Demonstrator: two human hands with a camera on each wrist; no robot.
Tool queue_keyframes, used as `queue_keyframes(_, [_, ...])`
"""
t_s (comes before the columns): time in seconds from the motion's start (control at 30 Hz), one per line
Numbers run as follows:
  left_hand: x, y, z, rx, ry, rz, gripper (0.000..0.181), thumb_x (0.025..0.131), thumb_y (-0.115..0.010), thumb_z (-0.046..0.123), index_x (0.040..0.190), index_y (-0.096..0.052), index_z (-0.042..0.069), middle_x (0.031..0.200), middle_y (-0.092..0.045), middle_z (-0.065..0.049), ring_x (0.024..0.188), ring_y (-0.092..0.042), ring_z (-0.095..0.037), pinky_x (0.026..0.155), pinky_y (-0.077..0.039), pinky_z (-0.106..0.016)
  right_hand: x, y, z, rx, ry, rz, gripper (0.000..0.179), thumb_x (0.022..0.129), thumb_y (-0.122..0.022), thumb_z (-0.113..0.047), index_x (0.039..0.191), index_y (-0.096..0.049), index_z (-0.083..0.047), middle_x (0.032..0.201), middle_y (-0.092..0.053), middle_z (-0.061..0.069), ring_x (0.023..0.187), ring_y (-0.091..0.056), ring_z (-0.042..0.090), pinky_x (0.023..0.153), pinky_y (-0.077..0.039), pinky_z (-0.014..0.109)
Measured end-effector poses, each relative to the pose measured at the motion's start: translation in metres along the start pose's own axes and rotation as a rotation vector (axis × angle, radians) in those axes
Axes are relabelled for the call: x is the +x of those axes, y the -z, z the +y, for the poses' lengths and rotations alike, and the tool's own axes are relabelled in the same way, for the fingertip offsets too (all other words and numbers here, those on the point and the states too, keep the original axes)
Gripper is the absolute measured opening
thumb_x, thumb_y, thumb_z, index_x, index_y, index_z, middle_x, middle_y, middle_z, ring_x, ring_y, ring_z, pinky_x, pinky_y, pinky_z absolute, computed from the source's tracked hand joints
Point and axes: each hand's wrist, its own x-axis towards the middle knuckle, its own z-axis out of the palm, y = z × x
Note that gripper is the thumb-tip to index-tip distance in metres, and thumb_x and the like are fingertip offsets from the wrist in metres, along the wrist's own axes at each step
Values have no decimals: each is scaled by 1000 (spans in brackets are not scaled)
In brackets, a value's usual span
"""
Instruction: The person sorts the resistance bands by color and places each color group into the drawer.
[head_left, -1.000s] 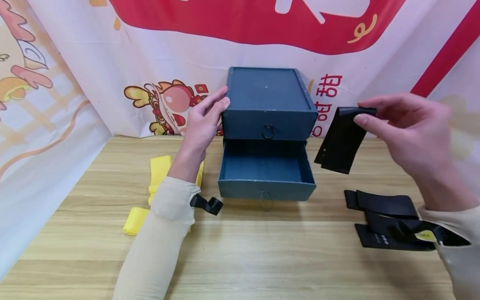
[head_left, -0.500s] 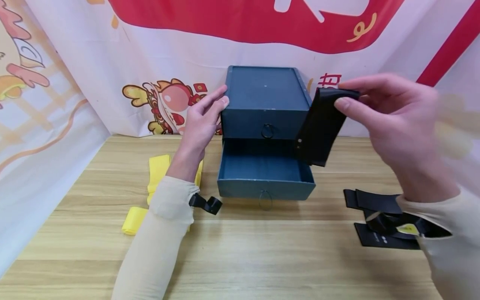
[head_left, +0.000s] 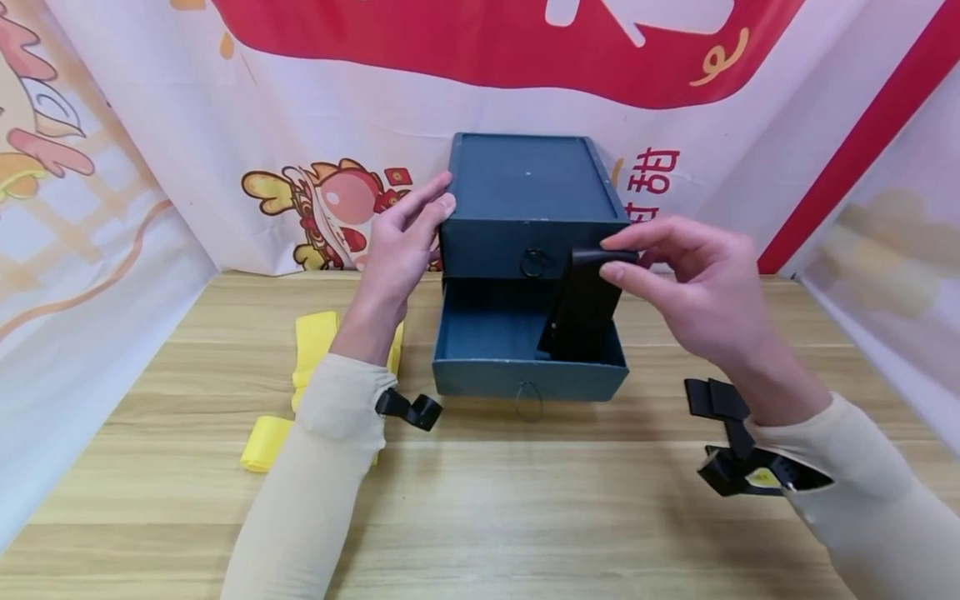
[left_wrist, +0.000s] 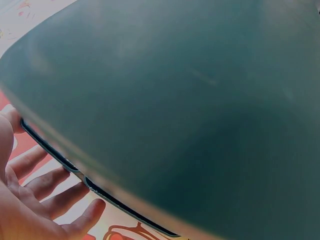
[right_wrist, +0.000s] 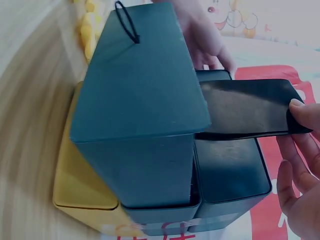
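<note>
Fingers (head_left: 656,232) and thumb of the right hand (head_left: 708,292) pinch the top end of a folded, flat black strip (head_left: 583,312), whose lower end hangs within the open, rectangular dark-blue lower drawer (head_left: 487,382), right of its middle; whether it touches the floor, I cannot tell. The left hand (head_left: 401,250) has its fingers spread apart against the left side of the two-tier dark-blue box (head_left: 525,175). Lowering seems the step: best tip the strip flat, clear the upper drawer's black pull ring (head_left: 533,263), and release only once it lies unbuckled, the box held steady.
</note>
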Motion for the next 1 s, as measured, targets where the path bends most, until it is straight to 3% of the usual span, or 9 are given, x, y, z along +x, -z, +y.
queue_keyframes(0.3, [1,0,1,7,14,6,43,106,-64,43,148,-63,37,155,-60,10,133,-61,-14,109,-55,-48,-8,-1,1,-9,44,-25,31,90,-78,5,118,-79,-8,112,-77,-4,93,-66,17,65,-51,20])
queue_keyframes(0.47, [2,1,-1,11,20,11,42,105,-64,43,147,-64,39,155,-60,10,135,-60,-14,111,-53,-51,-7,-6,15,-8,49,-9,30,90,-79,5,119,-78,-6,111,-76,-6,90,-66,15,73,-53,19])
queue_keyframes(0.57, [2,1,-1,5,18,12,42,105,-65,43,147,-64,38,155,-60,10,134,-60,-15,111,-53,-52,-7,-9,24,-2,60,-2,26,90,-78,6,114,-79,-5,105,-75,-9,85,-63,16,71,-52,19])
queue_keyframes(0.73, [2,0,0,4,15,12,43,105,-65,43,148,-64,37,154,-61,10,131,-62,-15,107,-55,-47,-8,-15,43,-17,61,-17,24,91,-79,4,112,-81,-7,102,-75,-14,89,-60,16,79,-50,22])
queue_keyframes(1.0, [2,-1,0,14,16,12,43,106,-64,43,148,-63,38,155,-60,10,132,-60,-15,106,-56,-45,-13,-26,69,-116,28,-35,19,91,-83,-6,109,-83,-11,107,-79,5,98,-61,7,88,-48,23])
